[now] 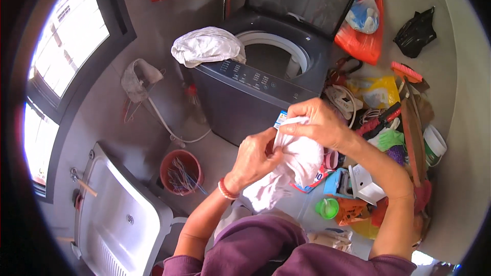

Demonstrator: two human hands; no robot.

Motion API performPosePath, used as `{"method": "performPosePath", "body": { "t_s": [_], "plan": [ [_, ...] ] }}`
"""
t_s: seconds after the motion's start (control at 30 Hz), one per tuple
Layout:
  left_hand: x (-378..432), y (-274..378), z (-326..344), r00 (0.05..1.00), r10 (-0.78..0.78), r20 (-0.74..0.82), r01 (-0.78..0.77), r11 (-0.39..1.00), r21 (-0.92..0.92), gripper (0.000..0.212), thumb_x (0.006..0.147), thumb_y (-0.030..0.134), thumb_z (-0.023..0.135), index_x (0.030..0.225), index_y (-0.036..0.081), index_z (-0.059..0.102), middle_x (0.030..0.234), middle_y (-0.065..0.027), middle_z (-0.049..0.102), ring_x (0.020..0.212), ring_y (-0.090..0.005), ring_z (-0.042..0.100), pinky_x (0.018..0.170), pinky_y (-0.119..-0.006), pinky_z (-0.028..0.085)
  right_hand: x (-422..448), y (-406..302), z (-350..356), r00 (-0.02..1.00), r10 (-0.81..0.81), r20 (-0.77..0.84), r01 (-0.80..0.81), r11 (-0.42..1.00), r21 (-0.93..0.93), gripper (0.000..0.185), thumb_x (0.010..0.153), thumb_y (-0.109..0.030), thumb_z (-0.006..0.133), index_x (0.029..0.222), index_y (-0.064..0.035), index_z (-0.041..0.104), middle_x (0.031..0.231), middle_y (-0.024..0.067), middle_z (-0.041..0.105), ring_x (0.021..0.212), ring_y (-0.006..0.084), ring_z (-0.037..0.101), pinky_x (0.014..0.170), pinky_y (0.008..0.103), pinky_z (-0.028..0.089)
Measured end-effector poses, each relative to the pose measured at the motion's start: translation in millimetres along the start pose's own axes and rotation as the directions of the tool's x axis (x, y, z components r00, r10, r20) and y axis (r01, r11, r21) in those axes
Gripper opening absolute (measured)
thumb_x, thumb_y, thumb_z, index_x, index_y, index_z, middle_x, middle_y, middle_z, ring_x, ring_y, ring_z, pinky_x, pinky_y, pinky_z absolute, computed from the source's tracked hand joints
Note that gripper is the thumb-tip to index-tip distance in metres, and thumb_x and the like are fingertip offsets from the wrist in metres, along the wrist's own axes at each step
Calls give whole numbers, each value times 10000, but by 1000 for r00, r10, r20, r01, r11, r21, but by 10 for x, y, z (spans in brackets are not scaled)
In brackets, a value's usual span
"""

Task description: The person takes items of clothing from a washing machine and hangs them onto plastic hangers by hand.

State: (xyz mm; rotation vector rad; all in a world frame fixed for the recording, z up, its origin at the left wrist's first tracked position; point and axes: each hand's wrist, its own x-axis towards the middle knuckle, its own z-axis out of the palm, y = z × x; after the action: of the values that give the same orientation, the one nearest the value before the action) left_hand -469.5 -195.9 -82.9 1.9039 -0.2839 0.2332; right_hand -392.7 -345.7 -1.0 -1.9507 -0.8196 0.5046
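Observation:
Both hands grip a white cloth (303,157) in front of my body, its lower part hanging down in folds. My left hand (257,157) pinches its left edge between thumb and fingers. At the top edge, my right hand (316,124) holds it slightly higher. What kind of garment or cloth it is cannot be told. Beyond my hands stands a dark top-loading washing machine (245,99) with its lid (299,0) raised and its drum opening (274,59) exposed. A bunched white cloth (207,46) rests on the machine's left front corner.
A laundry sink (115,214) stands at lower left, beside a reddish bucket (181,172) of wire hangers. Along the right wall lie a pink brush (406,72), a white bucket (434,143), a green cup (327,208) and other clutter. Plastic bags (364,27) hang behind. A white hose (161,117) runs left of the machine.

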Motion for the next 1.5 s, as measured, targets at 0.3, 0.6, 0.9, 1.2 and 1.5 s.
{"method": "performPosePath", "body": {
  "t_s": [0.3,0.6,0.9,1.2,1.5],
  "plan": [
    [-502,-321,726,994,-101,52,99,994,45,159,678,22,547,825,2,606,670,-162,592,593,-290,588,563,-341,462,-1179,478,-58,998,29,51,-22,989,-146,157,751,-134,645,807,10,621,685,20,606,651,62,530,608,225,430],
    [-760,121,621,836,-411,364,548,601,-582,138,830,126,482,883,24,559,743,14,543,654,-55,501,603,-175,390,-2036,1696,-130,761,636,128,-379,596,-708,455,634,-413,646,751,27,631,783,240,606,768,330,607,719,393,471],
    [-1116,-133,68,746,-79,662,146,988,-47,295,711,221,679,870,-6,579,761,-48,587,694,-133,552,636,-266,440,-2510,835,-448,904,370,-215,-264,878,400,137,671,-109,686,677,-10,592,660,0,556,662,103,532,599,243,411],
    [-1854,-809,788,791,-158,591,233,971,-52,244,741,218,661,834,-1,608,698,-112,573,651,-167,551,603,-289,429,-2576,-393,-193,983,-16,-185,-5,994,-109,350,533,-312,667,602,19,575,472,46,445,414,129,393,421,266,262],
    [-1944,-1001,1182,912,-156,380,173,985,-10,213,712,107,639,892,2,594,761,-95,586,664,-162,542,597,-286,431,-3156,-488,-423,250,6,-968,81,996,27,352,702,-197,585,956,47,584,901,150,587,812,218,557,731,289,432]
  ]
}}
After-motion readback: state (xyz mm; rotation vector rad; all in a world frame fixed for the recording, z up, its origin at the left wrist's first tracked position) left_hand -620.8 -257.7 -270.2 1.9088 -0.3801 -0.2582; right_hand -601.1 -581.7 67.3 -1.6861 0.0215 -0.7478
